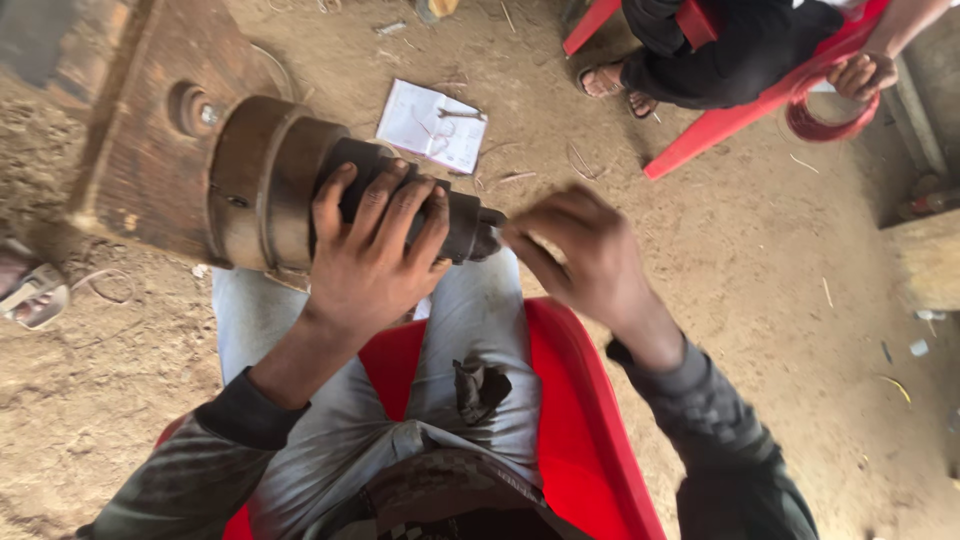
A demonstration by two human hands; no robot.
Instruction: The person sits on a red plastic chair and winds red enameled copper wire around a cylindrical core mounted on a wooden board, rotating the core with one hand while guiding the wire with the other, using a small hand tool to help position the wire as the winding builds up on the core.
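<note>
While our left hand (375, 250) wraps palm-down around the dark motor rotor (330, 195), our right hand (585, 255) pinches fingertips at its shaft end (488, 228), wrist bent.

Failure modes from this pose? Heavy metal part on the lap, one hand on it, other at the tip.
1. The left hand alone steadies the big cylindrical metal part, which rests across the person's legs; it could roll off onto the dirt floor.
2. The right hand is blurred, pinching at the part's narrow dark end; fingers could slip or get nicked there.
3. The open notebook lies just below on the ground and could be crushed.
</note>
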